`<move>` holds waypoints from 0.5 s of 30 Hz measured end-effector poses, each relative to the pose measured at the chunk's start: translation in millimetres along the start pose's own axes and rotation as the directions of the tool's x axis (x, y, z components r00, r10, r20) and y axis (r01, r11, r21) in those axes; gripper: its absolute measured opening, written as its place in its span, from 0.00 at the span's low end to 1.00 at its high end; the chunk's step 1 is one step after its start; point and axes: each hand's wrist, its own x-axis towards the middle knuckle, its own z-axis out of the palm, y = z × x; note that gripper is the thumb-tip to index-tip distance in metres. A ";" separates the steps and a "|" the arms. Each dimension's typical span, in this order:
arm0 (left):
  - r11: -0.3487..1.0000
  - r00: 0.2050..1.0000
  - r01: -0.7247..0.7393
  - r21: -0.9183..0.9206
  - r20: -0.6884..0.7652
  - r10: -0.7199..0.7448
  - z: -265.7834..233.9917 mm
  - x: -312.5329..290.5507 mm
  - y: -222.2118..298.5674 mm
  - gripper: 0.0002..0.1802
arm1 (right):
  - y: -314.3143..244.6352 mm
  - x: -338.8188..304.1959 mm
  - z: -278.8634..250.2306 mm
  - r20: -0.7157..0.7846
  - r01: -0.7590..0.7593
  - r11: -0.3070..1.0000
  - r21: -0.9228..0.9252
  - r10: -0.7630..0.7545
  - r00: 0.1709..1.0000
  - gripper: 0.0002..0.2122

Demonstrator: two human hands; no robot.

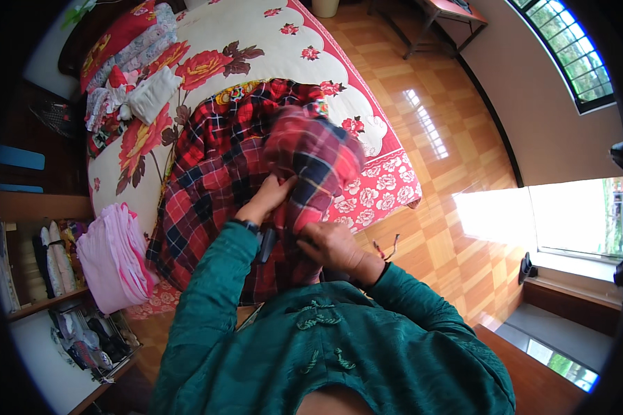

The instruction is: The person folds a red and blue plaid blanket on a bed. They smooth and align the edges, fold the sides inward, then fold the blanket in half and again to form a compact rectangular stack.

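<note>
A large red and navy plaid cloth (208, 187) lies spread over the near end of the bed, toward my body. My left hand (268, 198) is closed on a fold of it at the middle, with a dark watch at the wrist. To its right, my right hand (329, 243) grips the lower part of a raised, bunched portion of plaid cloth (315, 155). That bunch is blurred by motion, and I cannot tell whether it is a separate piece. A yellow patterned edge (241, 93) shows along the far side of the plaid.
The bed (256, 28) has a white and red floral cover. Folded clothes (145, 97) are piled at its far left, and a pink cloth (114, 259) hangs at the near left by open shelves (34, 304). Tiled floor (429, 228) stretches right toward a window (567, 52).
</note>
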 end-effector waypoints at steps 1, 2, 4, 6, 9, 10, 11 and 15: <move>0.998 0.994 -0.038 -0.045 -0.104 0.033 -0.1 7.0 7.2 0.19 | -4.5 -4.6 -3.0 0.016 0.004 0.999 0.045 -0.005 1.000 0.10; 0.993 0.978 -0.054 -0.107 -0.204 0.031 1.2 11.7 12.2 0.15 | -6.3 -9.8 -5.0 0.017 0.019 0.995 0.099 -0.020 1.000 0.10; 0.767 0.940 -0.227 -0.600 -0.342 0.011 -3.7 9.4 13.4 0.13 | -0.4 -23.5 -8.2 0.031 -0.114 0.954 0.277 0.110 0.993 0.08; 0.691 0.957 -0.248 -0.679 -0.283 0.065 -14.0 -0.5 10.8 0.17 | 10.7 -39.2 -8.5 0.079 -0.294 0.810 0.508 0.296 0.952 0.08; 0.678 0.947 -0.132 -0.723 -0.294 -0.130 -15.0 -20.3 4.1 0.17 | 30.8 -49.6 -5.8 0.212 -0.363 0.678 0.640 0.298 0.931 0.10; 0.600 0.964 -0.088 -0.795 -0.219 -0.148 -11.4 -27.2 0.8 0.16 | 36.8 -50.6 -4.9 0.268 -0.396 0.636 0.662 0.293 0.918 0.10; 0.618 0.970 -0.095 -0.780 -0.213 -0.119 -7.0 -32.5 -2.0 0.15 | 44.6 -49.0 -4.5 0.245 -0.409 0.622 0.668 0.335 0.910 0.12; 0.516 0.986 0.107 -0.850 0.023 -0.165 23.5 -49.0 -10.5 0.16 | 81.0 -35.8 -0.3 0.179 -0.499 0.328 0.802 0.665 0.725 0.22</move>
